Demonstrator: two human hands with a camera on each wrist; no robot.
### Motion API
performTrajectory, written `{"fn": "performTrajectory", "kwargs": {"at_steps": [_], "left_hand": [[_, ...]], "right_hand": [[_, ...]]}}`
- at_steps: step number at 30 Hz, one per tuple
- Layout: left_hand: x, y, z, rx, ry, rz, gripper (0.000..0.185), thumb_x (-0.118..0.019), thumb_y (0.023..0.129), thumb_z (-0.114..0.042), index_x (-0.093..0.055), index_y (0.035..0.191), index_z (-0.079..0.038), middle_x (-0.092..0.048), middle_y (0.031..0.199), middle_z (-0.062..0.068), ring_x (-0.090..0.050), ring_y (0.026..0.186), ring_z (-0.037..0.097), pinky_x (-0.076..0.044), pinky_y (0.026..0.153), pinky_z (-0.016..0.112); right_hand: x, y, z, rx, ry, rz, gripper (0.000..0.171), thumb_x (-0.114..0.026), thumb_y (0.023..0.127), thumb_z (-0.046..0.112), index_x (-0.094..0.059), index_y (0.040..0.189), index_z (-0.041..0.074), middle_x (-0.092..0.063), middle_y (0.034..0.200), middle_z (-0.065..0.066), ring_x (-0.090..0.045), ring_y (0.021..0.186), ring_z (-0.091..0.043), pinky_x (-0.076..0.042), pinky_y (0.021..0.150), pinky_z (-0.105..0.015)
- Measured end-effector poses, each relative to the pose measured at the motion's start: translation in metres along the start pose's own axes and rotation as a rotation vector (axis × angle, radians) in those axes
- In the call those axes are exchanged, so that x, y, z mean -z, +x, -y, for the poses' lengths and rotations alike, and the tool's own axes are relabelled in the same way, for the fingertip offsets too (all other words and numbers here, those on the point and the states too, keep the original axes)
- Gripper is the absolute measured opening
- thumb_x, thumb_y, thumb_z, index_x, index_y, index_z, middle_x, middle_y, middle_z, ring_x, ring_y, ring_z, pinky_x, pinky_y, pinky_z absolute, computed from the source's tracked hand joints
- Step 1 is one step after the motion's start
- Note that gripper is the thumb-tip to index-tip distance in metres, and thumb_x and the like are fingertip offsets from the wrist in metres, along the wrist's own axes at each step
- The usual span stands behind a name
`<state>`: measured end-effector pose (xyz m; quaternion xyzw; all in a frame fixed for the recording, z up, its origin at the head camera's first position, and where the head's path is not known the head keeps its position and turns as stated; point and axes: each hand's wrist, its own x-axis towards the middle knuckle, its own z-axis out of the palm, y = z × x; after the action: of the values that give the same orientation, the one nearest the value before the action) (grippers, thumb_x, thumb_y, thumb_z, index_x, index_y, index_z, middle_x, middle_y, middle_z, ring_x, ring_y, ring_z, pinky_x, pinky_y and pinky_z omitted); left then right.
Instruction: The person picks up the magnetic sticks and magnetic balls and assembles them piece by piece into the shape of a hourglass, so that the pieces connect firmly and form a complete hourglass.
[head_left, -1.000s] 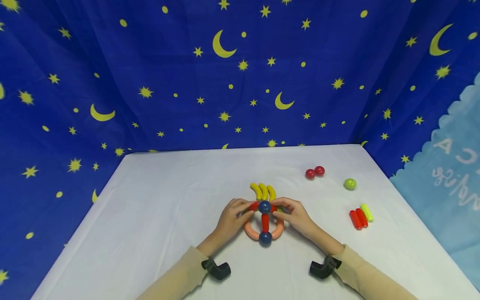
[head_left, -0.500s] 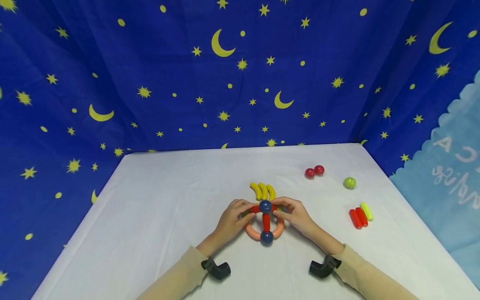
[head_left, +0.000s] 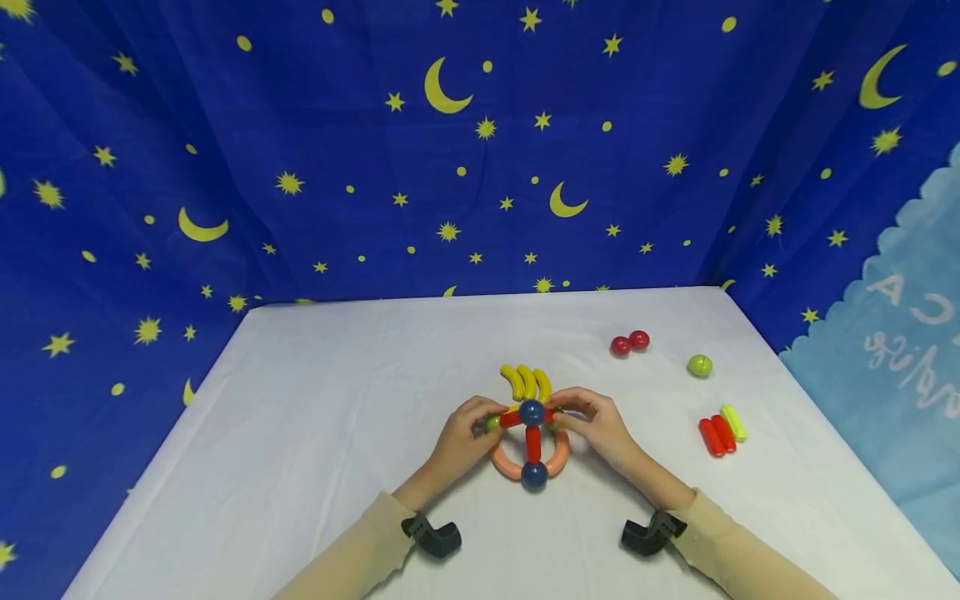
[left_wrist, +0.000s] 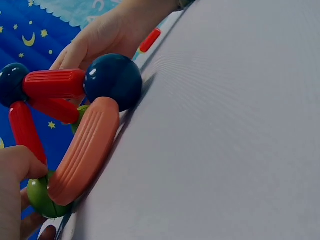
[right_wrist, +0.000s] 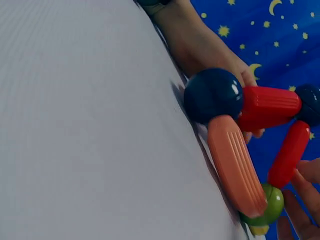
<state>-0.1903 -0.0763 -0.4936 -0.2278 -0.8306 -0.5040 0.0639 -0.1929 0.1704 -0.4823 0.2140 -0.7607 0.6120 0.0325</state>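
Between both hands stands a frame of magnetic sticks and balls. An upper blue ball (head_left: pixel 532 412) and a lower blue ball (head_left: pixel 534 476) are joined by a red stick (head_left: pixel 533 444). Two curved orange sticks (left_wrist: pixel 87 152) run from the lower ball toward green balls at either side. More red sticks (right_wrist: pixel 290 154) slope from the upper ball to those green balls. My left hand (head_left: pixel 463 437) pinches the left green ball (left_wrist: pixel 46 197), thumb on its top. My right hand (head_left: pixel 596 425) has thumb and fingertips around the right green ball (right_wrist: pixel 270 206), near the red stick's end.
Several yellow curved sticks (head_left: pixel 527 383) lie just beyond the frame. Farther right on the white table (head_left: pixel 337 400) are two red balls (head_left: pixel 630 343), a green ball (head_left: pixel 700 366), two red sticks (head_left: pixel 717 437) and a yellow-green stick (head_left: pixel 734 423). A blue starry cloth (head_left: pixel 510 150) hangs behind.
My left fingers have slid outward from the red stick to the green ball. My right hand has shifted slightly up and right. The frame has moved slightly right.
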Motion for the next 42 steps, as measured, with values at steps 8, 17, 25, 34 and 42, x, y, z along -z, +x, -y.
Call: {"fn": "performTrajectory", "kwargs": {"at_steps": [8,17,25,34,42], "left_hand": [[0.0,0.002,0.002,0.055,-0.077,-0.001,0.022,-0.07,0.082,-0.007,-0.071,0.104,-0.011,-0.066,0.105,0.001,-0.059,0.096,0.017,-0.048,0.079,0.021],[-0.002,0.0,0.005,0.079,-0.084,-0.003,0.021,-0.07,0.082,-0.007,-0.072,0.103,-0.013,-0.065,0.104,0.002,-0.058,0.095,0.019,-0.048,0.077,0.022],[-0.001,0.0,0.003,0.074,-0.075,0.003,0.022,-0.069,0.082,-0.008,-0.071,0.104,-0.009,-0.065,0.104,0.002,-0.058,0.095,0.017,-0.048,0.077,0.02],[0.0,0.0,0.003,0.076,-0.081,0.002,0.021,-0.069,0.083,-0.009,-0.071,0.103,-0.009,-0.065,0.105,0.003,-0.059,0.095,0.018,-0.049,0.077,0.02],[-0.002,0.0,0.004,0.089,-0.09,0.003,0.02,-0.07,0.083,-0.011,-0.071,0.103,-0.012,-0.065,0.105,0.002,-0.059,0.097,0.019,-0.049,0.078,0.023]], "right_hand": [[0.03,-0.003,0.008,0.024,-0.041,-0.178,0.02,-0.059,0.09,0.0,-0.061,0.106,-0.014,-0.07,0.092,0.01,-0.062,0.088,0.005,-0.05,0.079,-0.012],[0.089,-0.03,0.006,0.016,-0.173,-0.512,0.016,-0.058,0.088,-0.007,-0.062,0.102,-0.015,-0.066,0.084,0.025,-0.06,0.079,0.007,-0.046,0.073,-0.006],[0.138,-0.063,0.004,-0.228,-0.564,-0.785,0.019,-0.063,0.083,-0.003,-0.068,0.101,-0.003,-0.058,0.084,0.021,-0.046,0.078,0.014,-0.038,0.072,-0.005],[0.163,-0.081,-0.007,-0.591,-0.559,-0.616,0.036,-0.062,0.09,0.012,-0.057,0.12,-0.007,-0.059,0.117,-0.028,-0.04,0.065,0.017,-0.043,0.057,-0.006],[0.163,-0.079,-0.007,-0.545,-0.637,-0.645,0.035,-0.065,0.086,0.009,-0.059,0.114,-0.01,-0.063,0.101,-0.03,-0.04,0.06,0.011,-0.041,0.052,-0.008]]}}
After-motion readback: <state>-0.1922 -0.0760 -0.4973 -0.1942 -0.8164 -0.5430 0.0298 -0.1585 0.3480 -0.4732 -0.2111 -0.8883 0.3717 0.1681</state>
